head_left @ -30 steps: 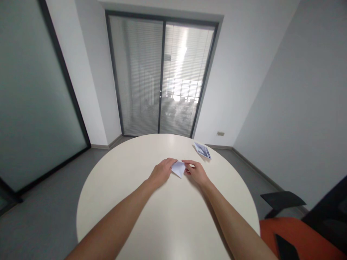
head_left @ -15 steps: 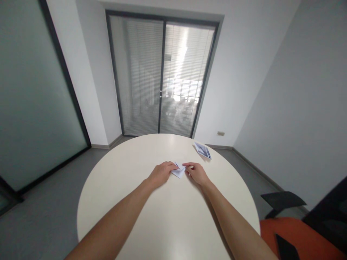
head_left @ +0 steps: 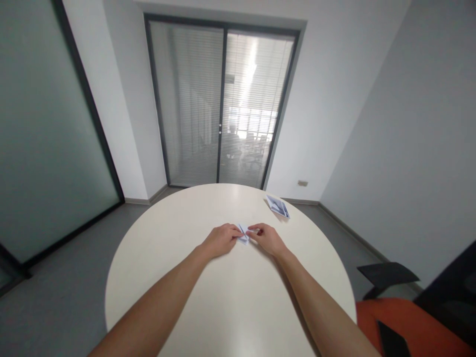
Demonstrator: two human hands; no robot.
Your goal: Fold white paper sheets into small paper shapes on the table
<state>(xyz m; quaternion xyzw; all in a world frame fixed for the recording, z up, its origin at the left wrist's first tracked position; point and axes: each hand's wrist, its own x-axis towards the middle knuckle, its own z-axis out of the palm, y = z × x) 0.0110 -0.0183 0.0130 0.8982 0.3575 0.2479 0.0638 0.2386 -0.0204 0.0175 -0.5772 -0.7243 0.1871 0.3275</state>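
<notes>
A small piece of folded white paper lies on the round white table, between my two hands. My left hand grips its left side, with the thumb on top near the middle. From the right, my right hand pinches the paper, thumb and index finger close to its centre. A dark line runs slantwise across the paper between the thumbs. The fingers cover much of both sides, so the exact fold is hard to make out.
Toward the table's far right edge lies a folded printed sheet with a dark picture. An orange chair with a black armrest stands at the lower right. Beyond the table is a glass door with blinds.
My right hand's thumb and fingers have shifted left, onto the paper's middle. The paper's right flap now looks folded inward. My left hand has hardly moved.
</notes>
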